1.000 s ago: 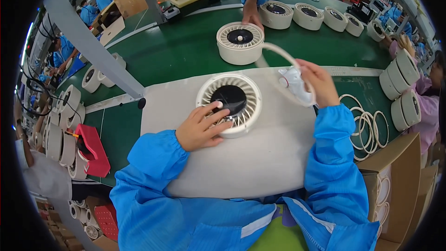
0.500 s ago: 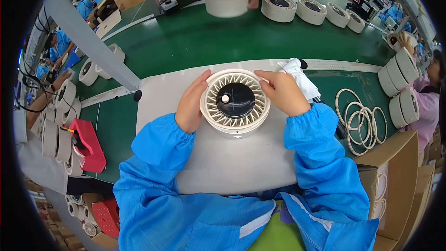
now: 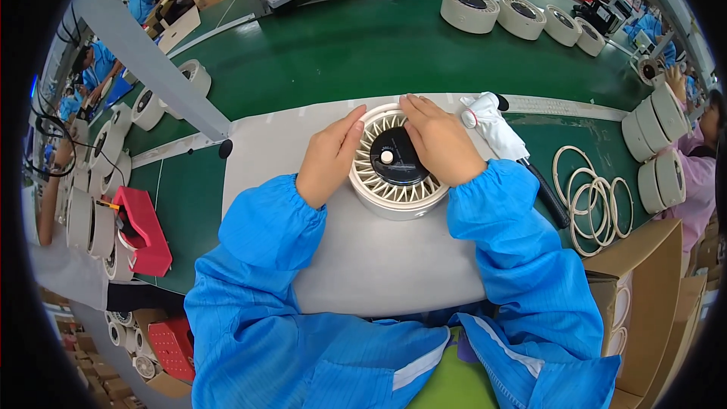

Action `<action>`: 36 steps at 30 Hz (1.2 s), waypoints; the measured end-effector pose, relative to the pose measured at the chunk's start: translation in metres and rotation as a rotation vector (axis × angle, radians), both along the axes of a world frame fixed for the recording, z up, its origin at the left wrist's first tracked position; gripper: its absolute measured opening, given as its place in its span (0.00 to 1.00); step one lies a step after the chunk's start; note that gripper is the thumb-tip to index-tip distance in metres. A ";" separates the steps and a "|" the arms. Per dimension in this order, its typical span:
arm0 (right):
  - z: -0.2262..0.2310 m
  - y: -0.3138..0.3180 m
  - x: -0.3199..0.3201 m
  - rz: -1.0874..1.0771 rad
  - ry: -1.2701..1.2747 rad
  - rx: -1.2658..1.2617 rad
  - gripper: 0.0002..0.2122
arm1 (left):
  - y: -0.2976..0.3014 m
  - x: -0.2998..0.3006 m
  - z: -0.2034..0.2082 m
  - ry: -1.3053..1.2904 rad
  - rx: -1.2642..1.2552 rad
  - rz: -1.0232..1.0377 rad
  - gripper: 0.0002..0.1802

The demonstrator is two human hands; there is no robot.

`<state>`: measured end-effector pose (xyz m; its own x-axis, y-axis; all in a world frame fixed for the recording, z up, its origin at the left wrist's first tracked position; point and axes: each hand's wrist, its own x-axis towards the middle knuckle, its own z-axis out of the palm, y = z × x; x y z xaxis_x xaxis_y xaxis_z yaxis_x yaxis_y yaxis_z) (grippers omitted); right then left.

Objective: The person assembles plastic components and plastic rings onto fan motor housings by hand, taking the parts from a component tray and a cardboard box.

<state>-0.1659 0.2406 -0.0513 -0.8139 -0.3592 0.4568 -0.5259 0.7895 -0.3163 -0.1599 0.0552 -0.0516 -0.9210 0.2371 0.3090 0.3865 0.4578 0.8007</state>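
A round cream housing (image 3: 400,208) lies on the pale grey mat in front of me. Its top has a slatted grille (image 3: 367,170) around a glossy black centre disc (image 3: 394,174) with a small white round spot. Along the left side of the rim, my left hand (image 3: 330,155) rests with fingers stretched out. My right hand (image 3: 445,140) lies flat over the far right part of the rim and grille, fingers extended, hiding that part. Beyond my right wrist is a tool wrapped in white cloth (image 3: 496,130), with a black handle (image 3: 547,193).
Cream rings (image 3: 594,197) lie on the green table at right, above an open cardboard box (image 3: 644,280). Similar housings (image 3: 469,11) line the far side and more are stacked at right (image 3: 644,129). A red holder (image 3: 148,235) and grey post (image 3: 163,64) stand left.
Both hands and the housing have shifted slightly right; my right hand now covers part of the grille. A co-worker's hand across the table has carried one housing back to the upper left.
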 end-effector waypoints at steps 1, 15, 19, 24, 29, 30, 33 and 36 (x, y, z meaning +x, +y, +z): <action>-0.001 0.001 0.000 0.005 -0.016 -0.006 0.15 | 0.001 0.000 -0.003 -0.018 0.078 -0.003 0.17; 0.012 -0.001 -0.001 -0.005 -0.082 0.104 0.15 | 0.009 -0.007 0.024 0.265 -0.674 -0.084 0.19; 0.006 0.003 -0.007 0.056 -0.162 0.073 0.16 | 0.022 -0.009 0.040 0.187 -0.865 -0.087 0.20; 0.008 0.009 0.000 0.168 -0.180 0.047 0.20 | 0.004 -0.016 -0.002 0.262 -0.543 -0.131 0.25; 0.004 0.022 -0.021 0.245 -0.195 -0.484 0.24 | 0.013 0.016 -0.005 0.202 -0.058 -0.015 0.31; -0.001 0.028 -0.029 0.233 -0.192 -0.657 0.24 | 0.015 0.024 -0.010 0.209 -0.052 -0.029 0.31; 0.009 0.071 -0.043 0.050 -0.131 -0.664 0.24 | 0.011 0.048 -0.021 0.387 -0.080 -0.001 0.33; 0.012 0.158 -0.024 -0.531 -0.086 -0.110 0.23 | -0.004 0.070 -0.021 0.494 -0.291 -0.286 0.35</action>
